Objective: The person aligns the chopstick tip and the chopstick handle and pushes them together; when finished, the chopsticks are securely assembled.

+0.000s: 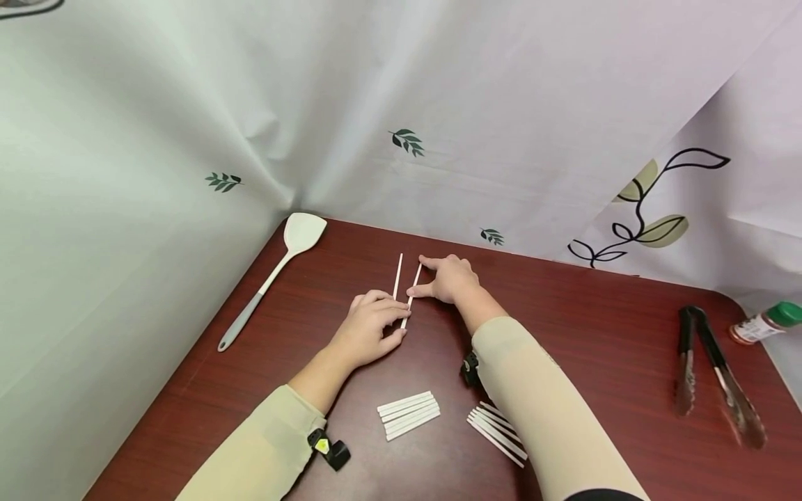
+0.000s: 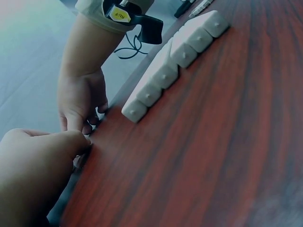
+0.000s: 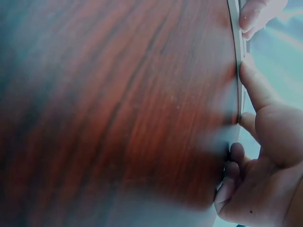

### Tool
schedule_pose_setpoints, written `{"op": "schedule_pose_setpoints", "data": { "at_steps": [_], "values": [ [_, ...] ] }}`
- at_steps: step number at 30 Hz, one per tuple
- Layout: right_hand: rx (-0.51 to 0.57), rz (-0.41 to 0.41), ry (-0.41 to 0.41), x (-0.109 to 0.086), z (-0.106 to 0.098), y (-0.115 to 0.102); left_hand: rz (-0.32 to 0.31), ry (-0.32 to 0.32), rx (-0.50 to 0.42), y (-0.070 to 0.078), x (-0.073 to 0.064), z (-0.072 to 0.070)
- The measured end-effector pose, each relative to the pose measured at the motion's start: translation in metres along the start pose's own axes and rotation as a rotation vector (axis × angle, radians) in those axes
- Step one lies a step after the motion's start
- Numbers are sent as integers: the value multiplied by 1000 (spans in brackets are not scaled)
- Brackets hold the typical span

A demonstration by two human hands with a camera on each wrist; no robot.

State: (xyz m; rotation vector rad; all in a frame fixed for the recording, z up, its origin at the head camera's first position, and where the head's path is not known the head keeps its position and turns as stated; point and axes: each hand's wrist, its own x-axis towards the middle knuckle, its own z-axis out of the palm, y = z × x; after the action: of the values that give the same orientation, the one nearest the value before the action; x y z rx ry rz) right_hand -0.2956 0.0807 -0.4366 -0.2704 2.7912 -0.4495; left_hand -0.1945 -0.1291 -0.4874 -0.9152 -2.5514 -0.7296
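Two thin white sticks lie side by side, a small gap apart, toward the back of the table. My right hand (image 1: 454, 280) touches the right stick (image 1: 416, 277) with an outstretched index finger at its far end and the thumb lower down; its other fingers are curled in. At the near end of that stick, my left hand (image 1: 370, 330) rests its thumb and fingertips. Its fingers also reach the near end of the left stick (image 1: 398, 275). In the right wrist view, thumb and index finger of my right hand (image 3: 277, 137) touch the stick's edge.
A row of white sticks (image 1: 409, 415) lies nearer me, and a looser bunch (image 1: 495, 435) sits partly behind my right sleeve. A white spatula (image 1: 263, 285) lies at left. Black-handled tongs (image 1: 714, 348) and a green-capped bottle (image 1: 761, 325) are at far right. Curtains hang behind.
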Motion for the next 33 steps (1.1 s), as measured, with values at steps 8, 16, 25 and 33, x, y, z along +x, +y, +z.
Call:
{"op": "schedule_pose_setpoints", "data": {
  "at_steps": [8, 16, 25, 33],
  "values": [
    [-1, -9, 8, -2, 5, 3, -13, -13, 6, -1, 0, 1],
    [-28, -37, 10, -6, 5, 3, -3, 12, 9, -1, 0, 1],
    [137, -209, 64, -9, 6, 27, 23, 70, -33, -1, 0, 2],
    [349, -333, 87, -24, -2, 81, 73, 82, -64, 2, -1, 2]
  ]
}}
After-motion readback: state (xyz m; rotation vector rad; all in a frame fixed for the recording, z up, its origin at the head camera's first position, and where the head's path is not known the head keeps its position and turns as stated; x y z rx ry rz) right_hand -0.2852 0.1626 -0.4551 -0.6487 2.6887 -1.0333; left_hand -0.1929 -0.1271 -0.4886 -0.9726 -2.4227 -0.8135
